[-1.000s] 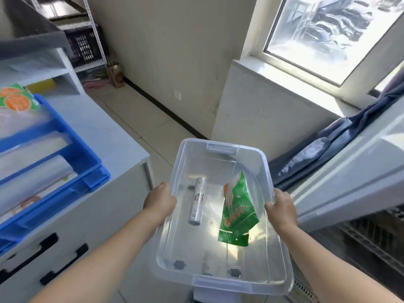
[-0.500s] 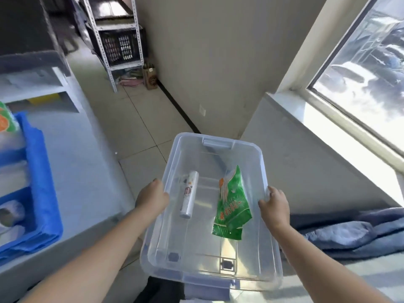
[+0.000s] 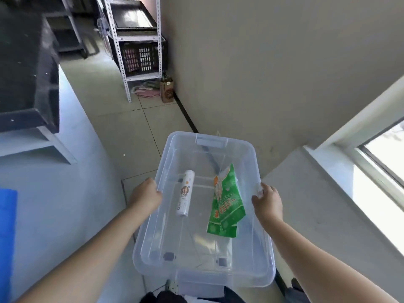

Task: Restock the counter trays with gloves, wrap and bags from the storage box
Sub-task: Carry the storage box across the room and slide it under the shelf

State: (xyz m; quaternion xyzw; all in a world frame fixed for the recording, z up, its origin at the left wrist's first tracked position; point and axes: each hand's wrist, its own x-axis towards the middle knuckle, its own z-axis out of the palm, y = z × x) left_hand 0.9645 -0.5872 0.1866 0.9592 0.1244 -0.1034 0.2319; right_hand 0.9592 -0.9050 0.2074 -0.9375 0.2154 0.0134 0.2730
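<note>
Both hands hold the box (image 3: 211, 142): I see my left hand (image 3: 145, 197) curled over its left rim, my right hand (image 3: 266, 202) gripping the right rim. Beside the bench (image 3: 65, 204), it carries a white roll (image 3: 185, 196) and a green pack (image 3: 226, 204), lying apart.

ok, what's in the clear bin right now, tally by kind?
White cylindrical roll with orange label: 1
Green plastic packet printed with a hand: 1
Total in the clear plastic storage box: 2
</note>
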